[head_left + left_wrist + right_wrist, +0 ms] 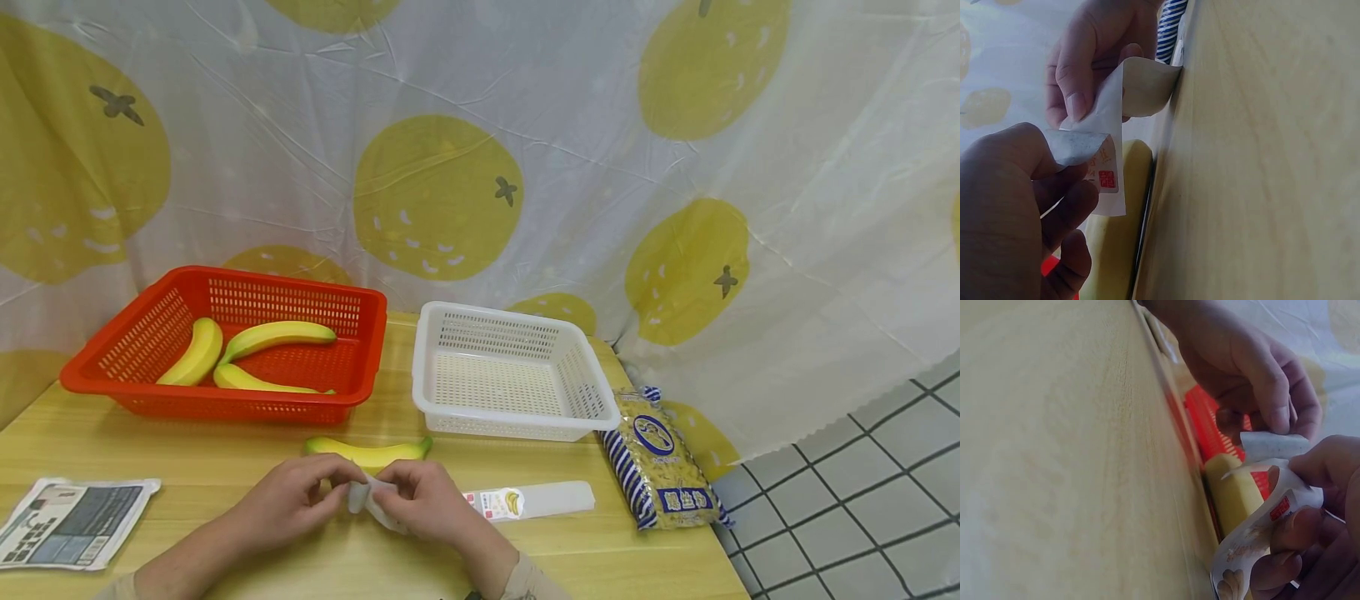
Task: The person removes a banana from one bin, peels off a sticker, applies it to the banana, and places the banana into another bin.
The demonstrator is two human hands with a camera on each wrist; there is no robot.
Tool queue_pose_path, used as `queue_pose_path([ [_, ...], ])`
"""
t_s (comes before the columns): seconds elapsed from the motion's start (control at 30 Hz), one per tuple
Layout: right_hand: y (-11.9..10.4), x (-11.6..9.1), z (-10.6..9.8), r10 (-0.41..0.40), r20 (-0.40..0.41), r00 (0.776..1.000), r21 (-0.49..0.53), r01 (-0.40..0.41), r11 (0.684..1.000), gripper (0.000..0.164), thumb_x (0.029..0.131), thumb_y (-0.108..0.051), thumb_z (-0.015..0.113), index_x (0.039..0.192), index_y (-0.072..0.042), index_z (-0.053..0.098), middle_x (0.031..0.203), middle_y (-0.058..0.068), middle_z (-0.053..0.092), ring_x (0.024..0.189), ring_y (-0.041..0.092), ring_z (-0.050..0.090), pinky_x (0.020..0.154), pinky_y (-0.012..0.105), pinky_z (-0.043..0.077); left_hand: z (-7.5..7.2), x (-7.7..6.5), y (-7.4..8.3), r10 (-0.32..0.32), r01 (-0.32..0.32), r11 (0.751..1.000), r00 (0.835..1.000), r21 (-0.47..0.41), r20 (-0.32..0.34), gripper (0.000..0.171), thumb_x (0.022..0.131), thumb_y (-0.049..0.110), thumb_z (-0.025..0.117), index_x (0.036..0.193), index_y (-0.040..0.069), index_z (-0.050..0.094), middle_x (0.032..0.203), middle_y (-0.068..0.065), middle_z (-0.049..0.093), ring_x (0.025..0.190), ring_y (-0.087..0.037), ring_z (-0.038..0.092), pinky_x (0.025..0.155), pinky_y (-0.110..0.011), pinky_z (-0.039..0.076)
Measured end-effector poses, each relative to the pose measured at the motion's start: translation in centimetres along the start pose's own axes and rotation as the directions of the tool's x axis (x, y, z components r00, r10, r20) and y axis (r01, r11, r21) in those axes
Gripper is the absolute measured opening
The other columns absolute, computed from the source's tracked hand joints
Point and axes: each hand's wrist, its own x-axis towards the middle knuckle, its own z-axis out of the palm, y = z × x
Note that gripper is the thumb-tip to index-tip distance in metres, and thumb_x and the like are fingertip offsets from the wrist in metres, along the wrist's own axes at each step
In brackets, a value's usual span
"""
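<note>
Both hands meet low over the table, in front of a yellow banana (375, 455) with green ends. My left hand (300, 496) pinches a small curled, pale flap (1079, 147) between thumb and forefinger. Close beside it, my right hand (433, 504) pinches a white paper label strip (1247, 540) printed with a red square and a banana picture. The flap and strip are close together; whether they are still joined I cannot tell. Right of my right hand, a white strip with a banana label (512, 502) lies on the table; the hand hides its near end.
A red basket (247, 408) at the back left holds three bananas. Right of it stands a white basket (517, 423). A bag of dry pasta (660, 471) lies at the table's right edge, a flat printed packet (82, 525) at the left. A fruit-patterned curtain (570, 242) hangs behind.
</note>
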Motion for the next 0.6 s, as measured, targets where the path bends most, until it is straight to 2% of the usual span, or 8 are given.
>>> queue_pose_path([
  [0.3, -0.01, -0.07, -0.13, 0.004, 0.002, 1.0, -0.017, -0.004, 1.0, 0.012, 0.098, -0.014, 0.068, 0.103, -0.009, 0.077, 0.065, -0.011, 0.053, 0.051, -0.005, 0.039, 0.044, 0.015, 0.034, 0.06, -0.05, -0.12, 0.022, -0.022, 1.0, 1.0, 0.005, -0.01, 0.048, 0.079, -0.01, 0.077, 0.11, 0.027, 0.07, 0.095, 0.016, 0.069, 0.071, 0.007, 0.049, 0.059, -0.008, 0.039],
  [0.5, -0.09, -0.04, -0.18, -0.002, 0.002, 1.0, -0.042, 0.002, 0.999, 0.013, 0.097, -0.012, 0.067, 0.106, -0.011, 0.077, 0.076, -0.011, 0.061, 0.051, -0.005, 0.039, 0.045, 0.015, 0.035, 0.05, -0.03, -0.09, 0.023, -0.023, 1.0, 1.0, -0.007, -0.011, 0.049, 0.079, -0.011, 0.076, 0.112, 0.026, 0.07, 0.099, 0.014, 0.07, 0.075, 0.005, 0.052, 0.058, -0.008, 0.039],
  [0.6, -0.1, -0.02, -0.2, -0.005, 0.0, 1.0, -0.045, 0.005, 0.999, 0.015, 0.096, -0.009, 0.067, 0.107, -0.01, 0.077, 0.074, -0.01, 0.06, 0.052, -0.005, 0.038, 0.045, 0.015, 0.034, 0.01, -0.01, -0.05, 0.029, -0.029, 1.0, 0.999, -0.009, -0.014, 0.05, 0.079, -0.011, 0.076, 0.112, 0.026, 0.071, 0.099, 0.014, 0.071, 0.075, 0.005, 0.052, 0.058, -0.008, 0.039],
])
